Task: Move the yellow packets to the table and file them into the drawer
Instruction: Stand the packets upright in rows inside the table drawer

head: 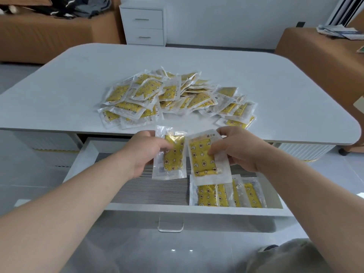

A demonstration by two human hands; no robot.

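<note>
The left hand [144, 154] pinches a yellow packet [173, 154], which hides its fingertips. The right hand [235, 149] grips a second packet [202, 160] just beside it. Beneath the right hand, the open drawer [177, 210] holds a row of filed packets [226, 194]. Beyond both hands, a pile [173, 95] lies on the desk [78, 75].

Nothing can be read. The packets [149, 89] heaped at twelve o'clock on the table [275, 75] bear small printed strips on their clear edges, as does the packet [199, 160] at six o'clock of them, all too blurred to make out.
</note>
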